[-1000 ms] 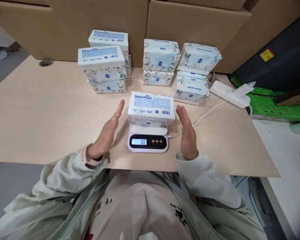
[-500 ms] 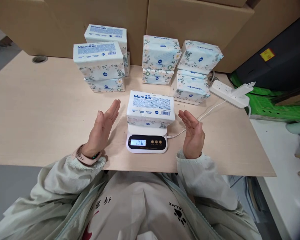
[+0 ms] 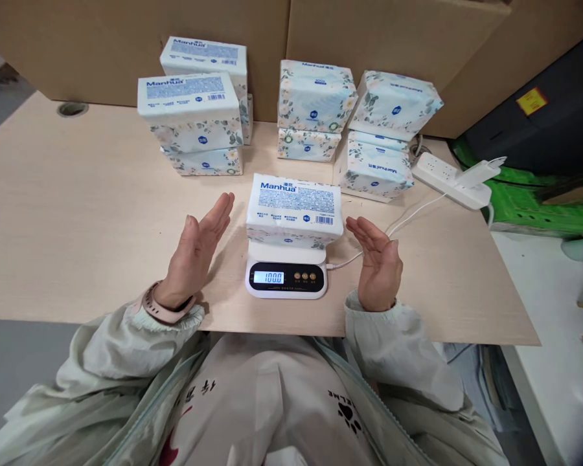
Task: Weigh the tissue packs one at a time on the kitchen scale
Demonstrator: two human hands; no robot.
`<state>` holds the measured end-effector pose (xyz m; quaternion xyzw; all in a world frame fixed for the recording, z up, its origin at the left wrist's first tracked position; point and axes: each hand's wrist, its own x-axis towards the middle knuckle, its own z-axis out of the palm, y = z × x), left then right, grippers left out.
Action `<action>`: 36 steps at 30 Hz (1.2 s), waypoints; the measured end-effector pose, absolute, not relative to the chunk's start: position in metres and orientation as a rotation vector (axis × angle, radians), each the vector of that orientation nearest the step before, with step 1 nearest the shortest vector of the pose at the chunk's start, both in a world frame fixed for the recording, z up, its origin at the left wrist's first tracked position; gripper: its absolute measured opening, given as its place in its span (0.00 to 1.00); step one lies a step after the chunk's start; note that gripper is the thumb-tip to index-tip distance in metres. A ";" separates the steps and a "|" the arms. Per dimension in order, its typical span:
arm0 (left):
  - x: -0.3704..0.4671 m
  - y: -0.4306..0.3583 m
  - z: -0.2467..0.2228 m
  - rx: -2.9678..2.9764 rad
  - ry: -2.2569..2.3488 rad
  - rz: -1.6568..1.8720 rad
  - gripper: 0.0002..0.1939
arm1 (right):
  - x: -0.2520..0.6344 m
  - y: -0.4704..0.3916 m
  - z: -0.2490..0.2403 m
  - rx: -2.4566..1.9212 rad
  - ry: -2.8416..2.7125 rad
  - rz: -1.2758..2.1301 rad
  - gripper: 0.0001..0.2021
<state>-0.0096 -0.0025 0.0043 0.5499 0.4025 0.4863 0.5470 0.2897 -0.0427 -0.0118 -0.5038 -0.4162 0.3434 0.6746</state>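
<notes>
A pack of tissues (image 3: pixel 295 210), white with blue print, rests on a white digital scale (image 3: pixel 286 292) in front of me. Lit digits on the scale's display read 100.0. To the left of the pack, my left hand (image 3: pixel 194 252) is held apart from it, fingers stretched out and palm turned inward. On the other side, my right hand (image 3: pixel 377 265) is likewise open and touches neither the pack nor the scale. Both hands are without anything in them.
Stacked tissue packs stand behind the scale at left (image 3: pixel 194 116), middle (image 3: pixel 315 97) and right (image 3: pixel 376 165). A white power strip (image 3: pixel 449 181) lies at right, and a white cable (image 3: pixel 418 212) runs to the scale. Cardboard (image 3: pixel 214 19) walls the table's back edge.
The display reading has gone from about 103.2 to 100.0. Both hands keep nearly the same place beside the pack. The camera view has shifted slightly.
</notes>
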 end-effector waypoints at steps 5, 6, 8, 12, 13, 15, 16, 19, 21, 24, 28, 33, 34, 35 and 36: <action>-0.010 -0.003 0.006 1.301 0.943 1.144 0.42 | 0.290 -0.042 -0.013 -1.126 -0.922 0.774 0.28; -0.010 -0.003 0.006 1.300 0.943 1.145 0.41 | 0.290 -0.042 -0.013 -1.128 -0.921 0.773 0.28; -0.010 -0.004 0.007 1.301 0.947 1.144 0.41 | 0.290 -0.042 -0.013 -1.135 -0.918 0.774 0.29; -0.009 -0.004 0.009 1.296 0.959 1.136 0.41 | 0.290 -0.042 -0.013 -1.136 -0.906 0.779 0.29; -0.010 -0.004 0.010 1.293 0.962 1.137 0.41 | 0.290 -0.042 -0.013 -1.133 -0.904 0.776 0.29; -0.010 -0.004 0.010 1.287 0.963 1.137 0.41 | 0.290 -0.042 -0.013 -1.128 -0.904 0.769 0.29; -0.010 -0.004 0.010 1.284 0.962 1.139 0.41 | 0.290 -0.042 -0.013 -1.125 -0.905 0.767 0.28; -0.011 -0.003 0.009 1.275 0.954 1.146 0.41 | 0.290 -0.041 -0.013 -1.114 -0.904 0.774 0.27; -0.011 -0.003 0.008 1.273 0.947 1.150 0.40 | 0.291 -0.041 -0.013 -1.109 -0.900 0.777 0.27; -0.011 -0.003 0.008 1.273 0.939 1.158 0.40 | 0.291 -0.041 -0.014 -1.121 -0.903 0.775 0.28; -0.011 -0.004 0.009 1.276 0.944 1.156 0.40 | 0.291 -0.042 -0.014 -1.131 -0.908 0.779 0.29; -0.011 -0.003 0.010 1.284 0.964 1.146 0.42 | 0.292 -0.043 -0.014 -1.172 -0.929 0.769 0.27; -0.011 -0.003 0.010 1.286 0.966 1.141 0.42 | 0.293 -0.043 -0.015 -1.181 -0.938 0.765 0.27; -0.011 -0.003 0.010 1.288 0.965 1.137 0.42 | 0.294 -0.044 -0.015 -1.190 -0.950 0.761 0.27; -0.010 -0.002 0.009 1.288 0.963 1.134 0.43 | 0.294 -0.044 -0.016 -1.202 -0.964 0.753 0.26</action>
